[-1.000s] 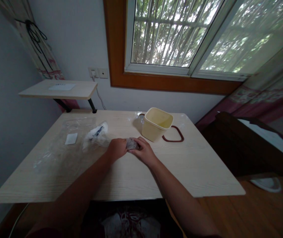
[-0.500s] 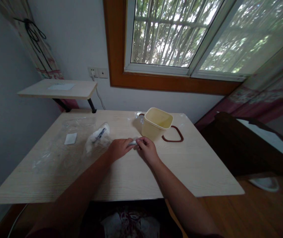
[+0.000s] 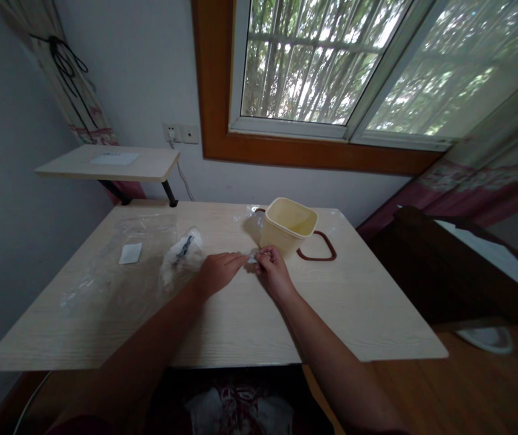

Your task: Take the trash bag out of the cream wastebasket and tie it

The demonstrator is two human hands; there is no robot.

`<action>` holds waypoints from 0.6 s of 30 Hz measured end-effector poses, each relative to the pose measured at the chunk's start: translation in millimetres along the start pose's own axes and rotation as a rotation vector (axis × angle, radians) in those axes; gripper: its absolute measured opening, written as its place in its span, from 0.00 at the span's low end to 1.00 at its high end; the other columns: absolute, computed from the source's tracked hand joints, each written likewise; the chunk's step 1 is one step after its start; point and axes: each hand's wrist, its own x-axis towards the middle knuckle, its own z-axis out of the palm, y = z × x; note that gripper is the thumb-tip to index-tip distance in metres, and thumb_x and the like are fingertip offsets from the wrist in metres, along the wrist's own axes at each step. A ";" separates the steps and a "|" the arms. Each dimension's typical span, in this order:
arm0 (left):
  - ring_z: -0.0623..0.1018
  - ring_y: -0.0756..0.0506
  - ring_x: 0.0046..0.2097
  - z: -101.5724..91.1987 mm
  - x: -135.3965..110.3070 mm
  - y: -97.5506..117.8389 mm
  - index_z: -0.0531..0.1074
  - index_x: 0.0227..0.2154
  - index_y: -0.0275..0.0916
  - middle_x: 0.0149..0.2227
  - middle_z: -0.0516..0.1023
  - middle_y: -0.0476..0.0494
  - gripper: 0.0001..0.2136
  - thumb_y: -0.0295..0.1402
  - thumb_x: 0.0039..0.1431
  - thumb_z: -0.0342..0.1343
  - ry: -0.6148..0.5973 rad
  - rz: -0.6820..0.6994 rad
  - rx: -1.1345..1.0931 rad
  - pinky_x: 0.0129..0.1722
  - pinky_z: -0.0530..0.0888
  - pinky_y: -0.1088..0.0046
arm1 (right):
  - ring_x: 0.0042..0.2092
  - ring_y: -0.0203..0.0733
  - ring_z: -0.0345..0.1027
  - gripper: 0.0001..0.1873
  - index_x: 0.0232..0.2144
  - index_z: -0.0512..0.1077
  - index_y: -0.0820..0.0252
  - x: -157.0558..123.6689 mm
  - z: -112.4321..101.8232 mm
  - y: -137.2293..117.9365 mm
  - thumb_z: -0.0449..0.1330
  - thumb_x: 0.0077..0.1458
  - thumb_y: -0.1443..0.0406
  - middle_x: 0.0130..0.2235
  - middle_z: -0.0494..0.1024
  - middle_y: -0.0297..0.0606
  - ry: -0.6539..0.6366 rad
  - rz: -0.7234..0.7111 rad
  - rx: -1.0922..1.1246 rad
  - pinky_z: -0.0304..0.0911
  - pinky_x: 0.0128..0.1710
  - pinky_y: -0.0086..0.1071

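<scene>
Between my two hands is a small, crinkled packet of clear or whitish plastic; what it contains is too small to make out. My left hand closes on its left end. On the other end, my right hand pinches with thumb and fingers. Right behind the hands stands a cream plastic bin, open at the top. A reddish-brown handle-shaped loop lies at its right side. A white bundle in plastic wrap with dark print lies just left of my left hand.
A large clear plastic bag spreads over the left of the wooden table, with a small white square on it. A raised shelf stands at the back left. Clear plastic lies behind the bin.
The right hand has shifted slightly right and up, away from the left. More of the crinkled plastic shows between them. The bin and bundle stay put.
</scene>
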 end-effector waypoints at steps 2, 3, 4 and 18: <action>0.82 0.48 0.48 -2.5 -0.3 -1.1 0.74 0.52 0.40 0.48 0.82 0.43 0.14 0.33 0.72 0.47 0.013 -0.052 -0.049 0.50 0.77 0.71 | 0.25 0.34 0.68 0.20 0.33 0.66 0.53 0.9 -0.3 -1.6 0.72 0.45 0.57 0.25 0.73 0.26 0.017 -0.013 0.029 0.64 0.26 0.29; 0.82 0.48 0.48 -3.9 -0.2 -1.6 0.74 0.52 0.40 0.48 0.82 0.43 0.14 0.33 0.72 0.47 0.024 -0.085 -0.069 0.50 0.77 0.71 | 0.27 0.35 0.69 0.19 0.32 0.67 0.53 1.7 -0.9 -2.0 0.72 0.45 0.56 0.27 0.74 0.28 0.030 -0.018 0.040 0.66 0.28 0.30; 0.82 0.47 0.48 -5.3 0.0 -2.1 0.74 0.51 0.39 0.48 0.82 0.43 0.14 0.34 0.71 0.47 0.040 -0.118 -0.088 0.50 0.77 0.71 | 0.28 0.36 0.70 0.19 0.32 0.68 0.54 2.6 -1.9 -1.9 0.72 0.45 0.55 0.29 0.75 0.30 0.043 -0.021 0.048 0.67 0.29 0.31; 0.83 0.46 0.39 3.3 -3.5 -3.0 0.72 0.40 0.38 0.36 0.83 0.42 0.07 0.33 0.69 0.49 -0.026 -0.173 -0.186 0.41 0.77 0.70 | 0.41 0.41 0.71 0.16 0.38 0.81 0.56 0.7 -7.2 6.8 0.71 0.49 0.55 0.39 0.80 0.35 -0.259 -0.081 -0.352 0.65 0.46 0.35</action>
